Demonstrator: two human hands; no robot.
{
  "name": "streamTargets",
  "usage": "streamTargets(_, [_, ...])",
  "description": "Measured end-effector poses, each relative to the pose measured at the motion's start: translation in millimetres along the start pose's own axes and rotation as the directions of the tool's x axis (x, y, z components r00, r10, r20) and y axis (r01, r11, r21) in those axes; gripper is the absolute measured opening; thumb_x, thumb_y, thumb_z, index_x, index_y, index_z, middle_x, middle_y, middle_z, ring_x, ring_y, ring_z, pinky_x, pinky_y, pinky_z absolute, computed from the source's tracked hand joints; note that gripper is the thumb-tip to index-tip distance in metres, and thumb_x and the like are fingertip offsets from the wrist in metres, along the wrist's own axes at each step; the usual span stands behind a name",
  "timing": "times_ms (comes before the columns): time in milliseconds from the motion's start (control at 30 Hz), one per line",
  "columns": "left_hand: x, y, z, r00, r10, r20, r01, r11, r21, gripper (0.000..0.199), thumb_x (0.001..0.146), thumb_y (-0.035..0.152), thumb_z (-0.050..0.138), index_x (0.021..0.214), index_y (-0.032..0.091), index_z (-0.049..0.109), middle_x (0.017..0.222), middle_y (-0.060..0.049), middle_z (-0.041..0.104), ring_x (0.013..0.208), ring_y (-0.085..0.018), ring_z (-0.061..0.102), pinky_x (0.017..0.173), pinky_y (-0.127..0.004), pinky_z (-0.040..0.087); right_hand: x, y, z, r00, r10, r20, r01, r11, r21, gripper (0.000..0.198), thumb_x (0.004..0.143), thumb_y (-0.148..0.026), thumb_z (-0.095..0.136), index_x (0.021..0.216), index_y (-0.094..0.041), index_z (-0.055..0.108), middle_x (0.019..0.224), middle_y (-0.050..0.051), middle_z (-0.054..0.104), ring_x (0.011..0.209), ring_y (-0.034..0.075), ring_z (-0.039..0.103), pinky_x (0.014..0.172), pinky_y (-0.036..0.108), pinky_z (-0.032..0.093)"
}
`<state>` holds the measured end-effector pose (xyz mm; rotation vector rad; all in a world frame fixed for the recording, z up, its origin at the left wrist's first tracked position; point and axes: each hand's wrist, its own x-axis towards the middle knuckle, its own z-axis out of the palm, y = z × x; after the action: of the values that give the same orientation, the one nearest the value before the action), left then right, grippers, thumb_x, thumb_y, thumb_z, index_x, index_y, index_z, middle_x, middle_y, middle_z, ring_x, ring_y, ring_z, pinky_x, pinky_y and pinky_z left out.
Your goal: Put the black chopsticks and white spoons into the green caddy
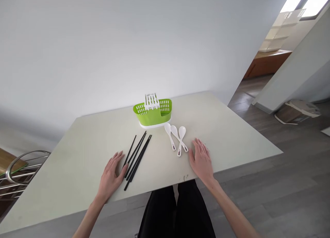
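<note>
My left hand (111,176) lies open on the table, its thumb at the lower end of several black chopsticks (139,159) that rest side by side. Palm down, my right hand (201,160) is open beside the handles of three white spoons (182,138), which overlap partly and have small dark marks on their handle ends. Behind these stands a green cutlery basket (152,118) with slotted sides and a white base. A white slotted rack piece (151,101) sits over its middle. Neither hand holds anything.
The pale table (87,138) meets a white wall (144,42) at the back. A metal-framed chair or rack (28,169) stands at the left edge. To the right, a bin-like container (296,111) is on the grey floor near a doorway.
</note>
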<state>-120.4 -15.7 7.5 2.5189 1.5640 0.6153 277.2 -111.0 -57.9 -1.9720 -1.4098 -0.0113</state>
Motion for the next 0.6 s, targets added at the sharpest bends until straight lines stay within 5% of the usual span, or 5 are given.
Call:
streamTargets(267, [7.7,3.7,-0.6,0.998,0.045,-0.05,-0.048,0.997,-0.06,0.045,0.103,0.057,0.049,0.135,0.03,0.065,0.151,-0.005,0.062,0.145,-0.03,0.052,0.12,-0.051,0.044,-1.5,3.6,4.3,1.0,-0.017,-0.022,0.016,1.0,-0.025,0.05,0.109,-0.04,0.036,0.149,-0.013,0.05,0.159,0.02,0.051,0.152,0.029,0.041,0.124,0.054,0.035])
streamTargets(433, [24.9,14.6,1.0,0.995,0.007,-0.098,-0.004,1.0,0.03,0.04,0.102,0.057,0.049,0.115,0.028,0.074,0.125,-0.009,0.075,0.117,-0.032,0.069,0.103,-0.05,0.052,-2.1,2.4,3.8,1.0,-0.013,-0.01,0.013,1.0,-0.022,0.052,0.109,-0.045,0.034,0.149,-0.015,0.05,0.158,0.018,0.053,0.151,0.03,0.044,0.123,0.055,0.035])
streamTargets(600, [38.3,13.8,-1.0,0.999,-0.036,-0.031,0.04,0.989,0.14,0.04,0.102,0.051,0.046,0.102,0.024,0.074,0.101,-0.01,0.077,0.093,-0.03,0.073,0.091,-0.048,0.053,-2.7,0.2,1.6,1.0,0.001,0.002,-0.001,1.0,-0.028,0.054,0.109,-0.047,0.033,0.149,-0.016,0.05,0.159,0.017,0.052,0.151,0.03,0.043,0.123,0.054,0.036])
